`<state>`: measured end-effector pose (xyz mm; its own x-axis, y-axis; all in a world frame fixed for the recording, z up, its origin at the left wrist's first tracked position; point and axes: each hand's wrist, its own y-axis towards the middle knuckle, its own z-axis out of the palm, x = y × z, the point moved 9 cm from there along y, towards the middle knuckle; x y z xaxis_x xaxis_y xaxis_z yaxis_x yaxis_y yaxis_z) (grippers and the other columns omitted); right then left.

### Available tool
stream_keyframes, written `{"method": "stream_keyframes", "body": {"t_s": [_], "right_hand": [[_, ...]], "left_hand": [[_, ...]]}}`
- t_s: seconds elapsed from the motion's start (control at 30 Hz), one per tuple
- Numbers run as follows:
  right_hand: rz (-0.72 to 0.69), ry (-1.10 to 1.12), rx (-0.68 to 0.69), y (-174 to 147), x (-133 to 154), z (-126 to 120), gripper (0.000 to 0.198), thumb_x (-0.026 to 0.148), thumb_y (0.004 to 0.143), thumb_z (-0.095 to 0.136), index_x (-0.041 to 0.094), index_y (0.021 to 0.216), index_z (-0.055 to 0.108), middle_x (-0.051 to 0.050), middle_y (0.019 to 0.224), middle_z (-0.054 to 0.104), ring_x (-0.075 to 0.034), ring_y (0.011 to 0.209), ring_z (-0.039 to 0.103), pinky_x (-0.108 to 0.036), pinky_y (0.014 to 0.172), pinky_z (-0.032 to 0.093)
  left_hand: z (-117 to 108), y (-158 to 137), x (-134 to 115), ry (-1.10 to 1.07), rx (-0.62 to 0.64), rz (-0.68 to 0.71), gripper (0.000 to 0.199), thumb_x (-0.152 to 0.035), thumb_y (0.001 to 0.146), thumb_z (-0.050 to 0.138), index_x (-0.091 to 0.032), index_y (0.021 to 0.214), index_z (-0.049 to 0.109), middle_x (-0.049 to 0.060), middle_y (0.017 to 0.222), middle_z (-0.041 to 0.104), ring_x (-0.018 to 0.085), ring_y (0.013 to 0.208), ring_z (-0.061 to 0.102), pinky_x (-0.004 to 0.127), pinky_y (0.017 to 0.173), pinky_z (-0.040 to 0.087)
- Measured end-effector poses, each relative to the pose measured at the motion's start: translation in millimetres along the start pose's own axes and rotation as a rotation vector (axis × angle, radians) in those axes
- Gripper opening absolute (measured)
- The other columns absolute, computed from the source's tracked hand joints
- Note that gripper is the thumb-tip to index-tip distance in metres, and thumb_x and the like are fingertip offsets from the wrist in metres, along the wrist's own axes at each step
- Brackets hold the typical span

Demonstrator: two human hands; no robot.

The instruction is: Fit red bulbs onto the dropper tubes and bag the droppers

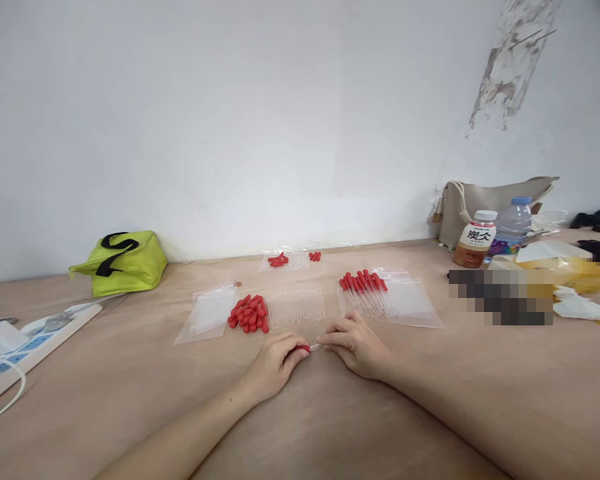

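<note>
Presently, left hand (pixel 279 365) is pinched round a red bulb (pixel 305 348); right hand (pixel 356 348) grips a clear tube (pixel 315 347) at 3 o'clock from the bulb. Tube appears to meet bulb between the hands, nearer the left; insertion depth cannot be told. Long axes near-aligned, 9 to 3 o'clock: tube points to 9. Loose bulb pile (pixel 249 313) at 11 o'clock from left hand.
</note>
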<state>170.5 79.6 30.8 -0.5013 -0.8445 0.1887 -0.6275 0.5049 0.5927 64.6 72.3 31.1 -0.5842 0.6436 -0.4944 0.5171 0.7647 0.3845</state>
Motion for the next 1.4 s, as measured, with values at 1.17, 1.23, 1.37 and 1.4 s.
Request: {"method": "stream_keyframes", "body": {"t_s": [1.17,1.23,1.37,1.4], "right_hand": [[0.408,-0.272,-0.055,6.7,-46.3,-32.0,0.020,0.022,0.080,0.045,0.018,0.066,0.059,-0.004,0.068,0.062,-0.016,0.068,0.052,-0.029,0.064,0.027],[0.604,-0.246,-0.061,7.9,-74.7,-38.1,0.023,0.022,0.080,0.043,0.019,0.064,0.058,-0.003,0.067,0.063,-0.016,0.063,0.054,-0.028,0.061,0.028],[0.826,-0.275,0.022,15.2,-106.8,-30.9,0.028,0.027,0.083,0.037,0.017,0.068,0.059,-0.008,0.070,0.065,-0.020,0.067,0.058,-0.028,0.058,0.030],[0.851,-0.290,0.044,17.3,-110.4,-27.0,0.028,0.028,0.083,0.037,0.016,0.070,0.060,-0.010,0.073,0.065,-0.022,0.070,0.059,-0.029,0.059,0.031]], "left_hand": [[-11.7,-6.5,17.1,0.072,-0.103,-0.073,0.033,-0.024,0.082,0.049,-0.022,0.115,0.044,0.003,0.089,0.054,0.012,0.063,0.050,0.025,0.063,0.044],[-10.3,-6.5,17.1,0.082,-0.085,-0.067,0.028,-0.023,0.082,0.049,-0.022,0.110,0.047,0.003,0.091,0.053,0.012,0.064,0.050,0.026,0.063,0.043],[-8.0,-6.1,17.0,0.104,-0.061,-0.056,0.019,-0.023,0.082,0.048,-0.021,0.101,0.051,0.002,0.086,0.052,0.013,0.065,0.050,0.026,0.063,0.042],[-7.6,-6.0,17.0,0.106,-0.057,-0.054,0.018,-0.022,0.082,0.049,-0.020,0.100,0.051,0.002,0.085,0.052,0.013,0.065,0.050,0.026,0.063,0.042]]}}
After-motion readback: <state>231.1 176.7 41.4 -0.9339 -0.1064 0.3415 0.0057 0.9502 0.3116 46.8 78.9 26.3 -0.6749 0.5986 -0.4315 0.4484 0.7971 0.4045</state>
